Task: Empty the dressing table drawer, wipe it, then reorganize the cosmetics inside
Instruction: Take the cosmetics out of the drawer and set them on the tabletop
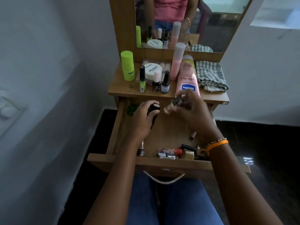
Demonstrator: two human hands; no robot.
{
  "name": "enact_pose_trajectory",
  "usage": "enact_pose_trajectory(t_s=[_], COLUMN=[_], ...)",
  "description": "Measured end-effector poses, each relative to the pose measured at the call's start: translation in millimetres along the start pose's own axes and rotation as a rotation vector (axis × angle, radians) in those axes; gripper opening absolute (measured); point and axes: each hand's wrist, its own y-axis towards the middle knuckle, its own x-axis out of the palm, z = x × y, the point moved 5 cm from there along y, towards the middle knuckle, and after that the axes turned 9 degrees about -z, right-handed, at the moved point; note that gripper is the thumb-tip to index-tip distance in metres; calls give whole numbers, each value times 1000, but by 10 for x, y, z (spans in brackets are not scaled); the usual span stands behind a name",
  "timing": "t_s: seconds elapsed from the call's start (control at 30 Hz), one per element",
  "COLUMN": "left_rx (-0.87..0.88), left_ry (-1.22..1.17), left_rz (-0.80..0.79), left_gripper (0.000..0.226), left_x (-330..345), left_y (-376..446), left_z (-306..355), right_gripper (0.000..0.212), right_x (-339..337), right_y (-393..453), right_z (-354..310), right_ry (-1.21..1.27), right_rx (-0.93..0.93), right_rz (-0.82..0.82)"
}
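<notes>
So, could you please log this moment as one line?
left hand: grips dark bottle | right hand: holds small blurred bottle | open wooden drawer: partly emptied

Counted on the counter (123,88): three nail polish bottles (165,82), two pink bottles (188,77), one green bottle (128,66), one white jar (152,70), one checked cloth (210,75). Two hands (142,120) are seen over one open drawer (170,127); its small items are not countable.
</notes>
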Motion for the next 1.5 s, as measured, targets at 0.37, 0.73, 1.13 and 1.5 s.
enact_pose_trajectory(t_s=[0.37,0.73,1.13,1.5], left_rx=[43,60,30,-143], left_ry=[-139,-482,-799,-500], left_rz=[19,252,476,609], left_gripper=[45,38,13,25], left_x=[-37,-196,-374,-380], left_y=[-29,-48,-49,-100], left_z=[51,-12,-243,-341], right_gripper=[41,20,27,26], right_x=[-199,-13,619,807], right_y=[756,318,500,1051], right_z=[-276,-577,-921,-1263], right_ry=[-494,-509,-609,-1011], right_rx=[-42,-256,-295,-502], right_rz=[153,197,-409,-128])
